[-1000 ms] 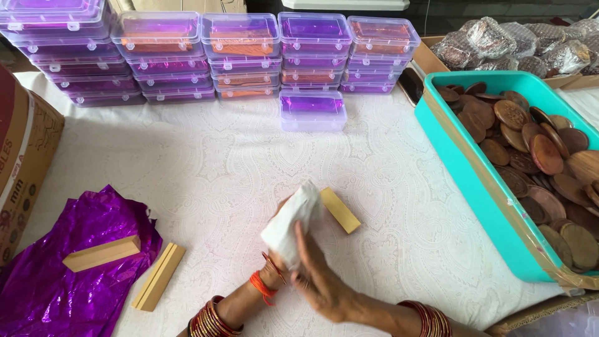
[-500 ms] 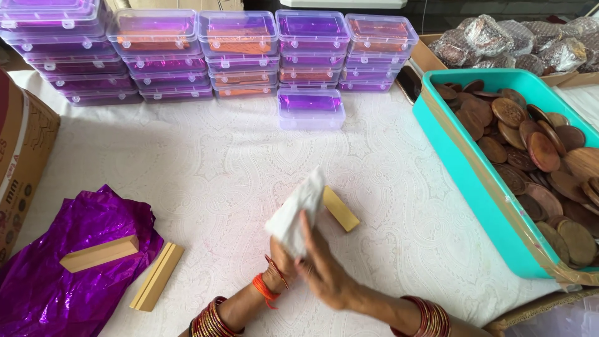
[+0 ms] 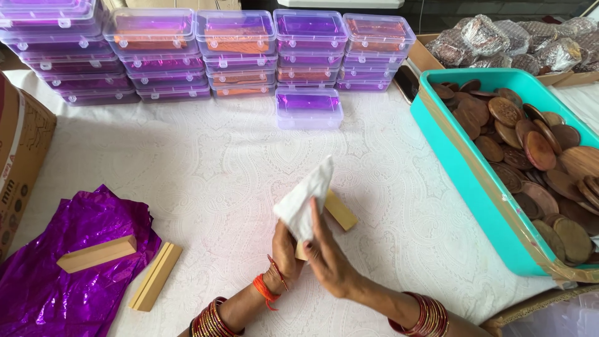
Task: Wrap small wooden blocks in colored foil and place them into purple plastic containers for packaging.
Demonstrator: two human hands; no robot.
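Along the far edge of the bench stand stacks of clear lidded plastic boxes lined purple and orange; 1 single purple-lined box sits in front of them; a brown cardboard carton with a label strip stands at the left edge; a teal tray of round brown embossed discs fills the right, with foil-wrapped bundles behind it.

Against the earlier frames, the white cloth points more upright and the right hand has slid along it; the boxes and tray lie unchanged.

The cloth is crumpled, tapering to a point, held just above the bench near its front middle; the left hand has its fingers clenched on a tan wooden block partly under the cloth; the right hand's fingers lie flat, pressing the cloth.

At the left, purple foil carries 1 wooden block; a slotted wooden strip lies just beside it.
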